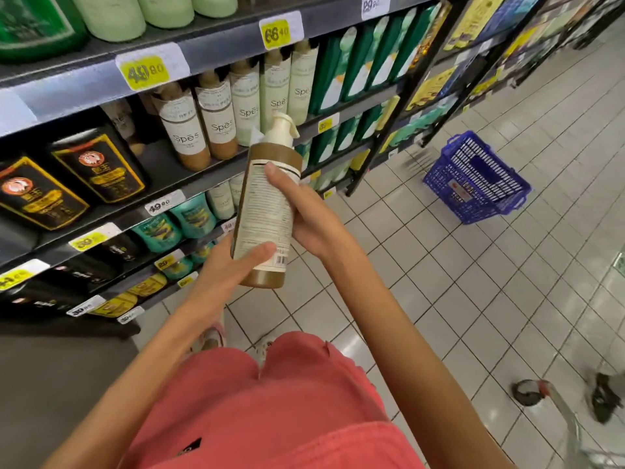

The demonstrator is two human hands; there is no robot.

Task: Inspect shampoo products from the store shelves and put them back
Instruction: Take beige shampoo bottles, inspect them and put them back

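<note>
Nearest the camera was the person's pink shirt (287,401), with both bare forearms reaching forward from it. The left hand (226,275) gripped the lower part of a brown bottle (262,211), the thumb laid across the foot of its label and the fingers wrapped behind. The right hand (307,218) gripped the bottle's right side higher up, the thumb pressed on the top of the label. The bottle was held in the air in front of the shelf (84,82), tilted slightly, its printed back label and barcode facing the camera and its cream pump (282,128) uppermost.

Beyond it, on the shelf, stood a row of matching bottles (216,123) marked "Spēs", some brown, some pale green. Black pouches (98,164) stood to their left and green packs (355,62) to their right. Yellow price tags (148,71) were fixed along the shelf edges. Teal bottles (192,214) occupied a lower tier.

Farther off, a blue basket (473,177) stood on the tiled floor (473,282), well apart from the person.
</note>
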